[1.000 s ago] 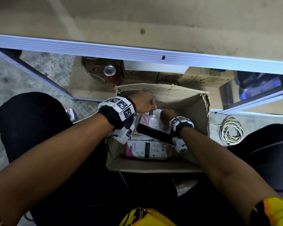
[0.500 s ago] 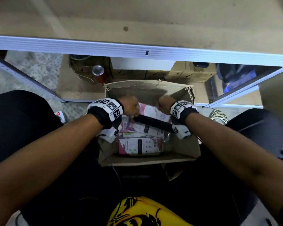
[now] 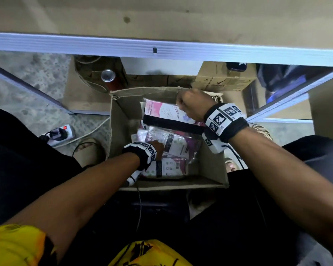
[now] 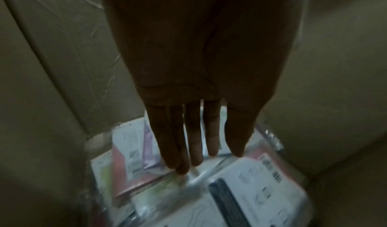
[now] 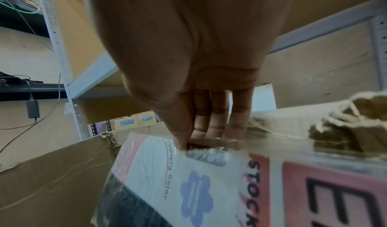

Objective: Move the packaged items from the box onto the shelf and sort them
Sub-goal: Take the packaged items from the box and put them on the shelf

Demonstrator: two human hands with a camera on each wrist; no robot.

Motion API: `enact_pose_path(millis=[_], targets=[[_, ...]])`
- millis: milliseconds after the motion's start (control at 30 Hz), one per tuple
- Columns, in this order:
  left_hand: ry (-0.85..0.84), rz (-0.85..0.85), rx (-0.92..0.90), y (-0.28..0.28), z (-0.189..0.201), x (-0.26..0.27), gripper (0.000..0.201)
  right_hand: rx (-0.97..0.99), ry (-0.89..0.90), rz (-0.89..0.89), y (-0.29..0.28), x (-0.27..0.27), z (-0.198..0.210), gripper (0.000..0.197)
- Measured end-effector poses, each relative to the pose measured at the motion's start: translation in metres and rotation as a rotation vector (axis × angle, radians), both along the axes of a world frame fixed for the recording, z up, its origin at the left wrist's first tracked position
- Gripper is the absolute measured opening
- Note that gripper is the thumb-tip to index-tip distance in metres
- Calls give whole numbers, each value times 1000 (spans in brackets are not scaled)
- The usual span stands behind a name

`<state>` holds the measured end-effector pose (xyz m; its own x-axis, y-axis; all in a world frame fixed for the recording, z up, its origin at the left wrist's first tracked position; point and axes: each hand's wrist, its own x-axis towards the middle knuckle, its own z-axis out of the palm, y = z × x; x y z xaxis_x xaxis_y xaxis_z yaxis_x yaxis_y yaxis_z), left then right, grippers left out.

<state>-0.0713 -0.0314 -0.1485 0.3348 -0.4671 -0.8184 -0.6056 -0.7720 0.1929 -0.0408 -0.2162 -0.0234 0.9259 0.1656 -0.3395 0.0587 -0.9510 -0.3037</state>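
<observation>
My right hand (image 3: 192, 104) pinches the top edge of a stocking packet (image 3: 165, 114), thumb on the near face, fingers (image 5: 217, 114) curled behind, through the clear wrap. Packet has a pink and white card with a black band along its lower edge; the right wrist view shows "Variety Color" and part of "STOCK" printed on it. It hangs tilted at the far right of the cardboard box (image 3: 119, 120), about level with the rim, above the rest of the contents.

My left hand (image 3: 156, 148) is down inside the box, near left. Fingers (image 4: 196, 139) straight and slightly spread, holding nothing, tips over the pile of packaged items (image 3: 173, 148). Can't tell whether they touch the top wrap; the left wrist view is dark and blurred. Pile: flat clear-wrapped packets, white, pink and purple cards with barcodes, lying overlapped on the box floor.

The box sits on the floor between my knees, flaps open, far right corner torn. The shelf (image 3: 161, 20) runs across the far side, its pale metal front edge (image 3: 104, 47) above the box. Below it: a drinks can (image 3: 108, 75) far left and brown cartons (image 3: 225, 81) far right. A power strip (image 3: 60, 133) lies on the floor to the left of the box.
</observation>
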Motion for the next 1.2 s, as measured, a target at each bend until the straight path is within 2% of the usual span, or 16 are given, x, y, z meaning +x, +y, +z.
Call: enact_pose_path(millis=[200,433,533,600,867,1033,1200], targets=[[8,-17,82,12,-36,1,53,31,-26,-1,-8,10,4,15],[-19,-82,88,3,-42,0,42,74,17,25,-4,25,6,19],[28,-22,82,0,-44,3,25,104,41,35,-4,29,5,21],[53,8,96,-1,-45,4,21,110,54,32,-5,30,4,22],[23,59,61,0,-48,1,36,106,74,7,-14,29,2,22],[51,67,30,2,-44,3,26,93,64,9,-13,25,1,22],[59,15,-7,0,-19,6,14,79,42,40,-15,18,4,20]])
